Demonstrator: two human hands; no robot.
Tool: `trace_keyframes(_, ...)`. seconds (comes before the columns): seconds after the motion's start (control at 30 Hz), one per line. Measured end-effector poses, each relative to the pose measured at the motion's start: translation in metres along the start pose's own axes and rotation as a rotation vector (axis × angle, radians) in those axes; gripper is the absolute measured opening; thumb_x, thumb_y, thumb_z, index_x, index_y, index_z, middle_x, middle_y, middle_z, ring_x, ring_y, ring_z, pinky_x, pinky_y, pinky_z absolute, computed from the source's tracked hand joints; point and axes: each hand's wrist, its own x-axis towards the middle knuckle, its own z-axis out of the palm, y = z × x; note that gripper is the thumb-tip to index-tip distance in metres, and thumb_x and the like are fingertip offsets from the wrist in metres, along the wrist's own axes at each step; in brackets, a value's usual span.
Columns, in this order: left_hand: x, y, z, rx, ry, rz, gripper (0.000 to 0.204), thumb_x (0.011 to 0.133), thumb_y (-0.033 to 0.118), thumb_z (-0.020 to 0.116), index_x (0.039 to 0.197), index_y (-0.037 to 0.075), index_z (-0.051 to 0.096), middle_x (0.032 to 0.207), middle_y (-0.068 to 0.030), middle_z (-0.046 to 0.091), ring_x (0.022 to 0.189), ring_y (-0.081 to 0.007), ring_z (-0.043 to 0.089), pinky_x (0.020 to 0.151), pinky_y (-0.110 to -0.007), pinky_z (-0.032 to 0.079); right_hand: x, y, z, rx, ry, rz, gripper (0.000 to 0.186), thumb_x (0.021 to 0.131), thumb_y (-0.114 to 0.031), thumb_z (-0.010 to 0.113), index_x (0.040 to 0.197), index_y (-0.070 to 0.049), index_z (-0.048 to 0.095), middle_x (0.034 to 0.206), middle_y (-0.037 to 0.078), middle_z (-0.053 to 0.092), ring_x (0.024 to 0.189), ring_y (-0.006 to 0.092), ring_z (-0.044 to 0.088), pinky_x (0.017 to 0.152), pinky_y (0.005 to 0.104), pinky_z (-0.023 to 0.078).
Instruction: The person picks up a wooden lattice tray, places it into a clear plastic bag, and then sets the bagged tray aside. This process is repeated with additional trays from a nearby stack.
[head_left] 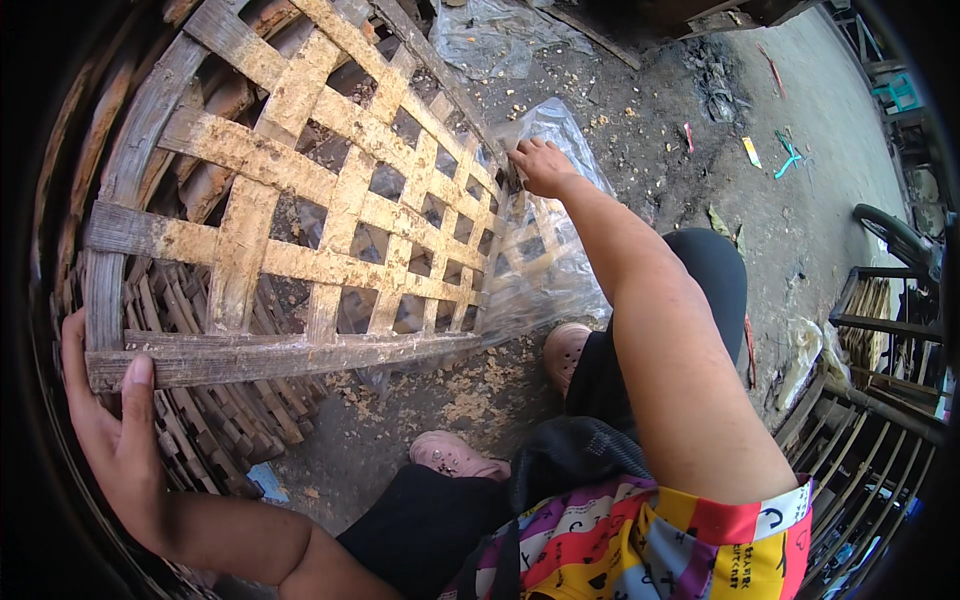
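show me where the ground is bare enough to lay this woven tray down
Barest is the grey ground right of the right hand, with only small scraps. A smaller dirt patch lies between the woven tray and the pink shoes. Crowded: stacked trays by the left hand, racks at right, plastic sheet.

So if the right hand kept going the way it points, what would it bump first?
The right hand already touches the lattice tray's far edge. Straight on, it would probably press into the clear plastic sheet beyond, though depth is unclear.
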Motion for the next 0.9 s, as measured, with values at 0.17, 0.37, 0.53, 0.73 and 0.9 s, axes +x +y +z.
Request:
trace_keyframes(0.17,0.000,0.000,0.003,0.080,0.029,0.034,0.048,0.094,0.003,0.056,0.138,-0.007,0.039,0.129,-0.0169,0.050,0.114,-0.0196,0.050,0.101,-0.031,0.037,0.002,0.000,0.008,0.079,0.075,0.026,0.051,0.090,-0.045,0.057,0.124,-0.006,0.056,0.123,0.013,0.056,0.119,0.0314,0.050,0.101,0.0443,0.043)
trace_keyframes(0.37,0.001,0.002,0.009,-0.102,-0.003,-0.029,0.047,0.094,0.003,0.055,0.137,-0.008,0.040,0.121,-0.0153,0.055,0.108,-0.0178,0.053,0.098,-0.029,0.039,0.018,0.002,0.024,0.124,0.092,0.002,0.039,0.090,-0.038,0.062,0.111,-0.005,0.060,0.109,0.013,0.063,0.111,0.0342,0.055,0.094,0.0425,0.047)
trace_keyframes(0.53,0.005,0.004,0.013,-0.096,-0.022,-0.098,0.045,0.094,0.004,0.055,0.135,-0.007,0.041,0.112,-0.0124,0.059,0.099,-0.0149,0.055,0.092,-0.028,0.042,0.020,0.009,0.038,0.191,0.156,-0.043,0.037,0.090,-0.029,0.063,0.116,-0.004,0.057,0.113,0.015,0.062,0.113,0.0357,0.054,0.094,0.0431,0.046)
trace_keyframes(0.73,0.012,-0.003,0.010,-0.110,-0.122,-0.062,0.038,0.094,0.008,0.055,0.129,-0.004,0.047,0.105,-0.0092,0.059,0.093,-0.0115,0.054,0.088,-0.025,0.041,0.009,-0.001,0.038,0.180,0.179,0.024,0.049,0.086,-0.009,0.059,0.134,-0.009,0.049,0.127,0.013,0.059,0.122,0.0329,0.052,0.100,0.0428,0.044)
trace_keyframes(0.9,0.013,-0.008,0.023,-0.247,0.026,-0.070,0.035,0.096,0.016,0.058,0.125,-0.003,0.052,0.103,-0.0081,0.062,0.098,-0.0130,0.056,0.089,-0.026,0.042,0.006,-0.008,0.032,0.108,0.141,0.060,0.050,0.085,-0.015,0.061,0.133,-0.009,0.049,0.127,0.012,0.058,0.122,0.0324,0.051,0.100,0.0432,0.043)
